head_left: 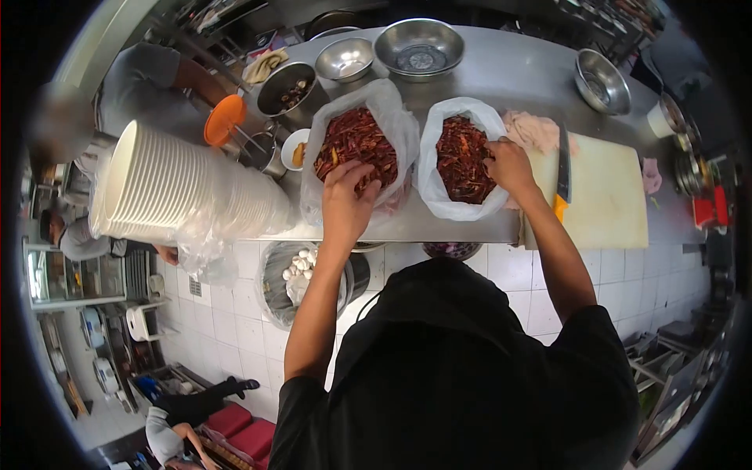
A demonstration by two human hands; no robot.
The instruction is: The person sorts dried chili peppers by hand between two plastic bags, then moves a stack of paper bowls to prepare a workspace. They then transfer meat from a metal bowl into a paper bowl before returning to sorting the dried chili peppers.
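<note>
Two plastic bags of dried red chilies stand side by side on the steel counter. My left hand rests on the chilies in the left bag, its fingers bent and partly among the pods; whether it grips any is hidden. At the right bag, my right hand reaches over the near right rim, fingertips curled against the chilies. What those fingertips hold, if anything, is too small to make out.
Stacked white tubs lie at the left. A knife lies on the cutting board at right. Steel bowls and a pot of mushrooms stand behind. Garlic sits below the counter. Other people are at left.
</note>
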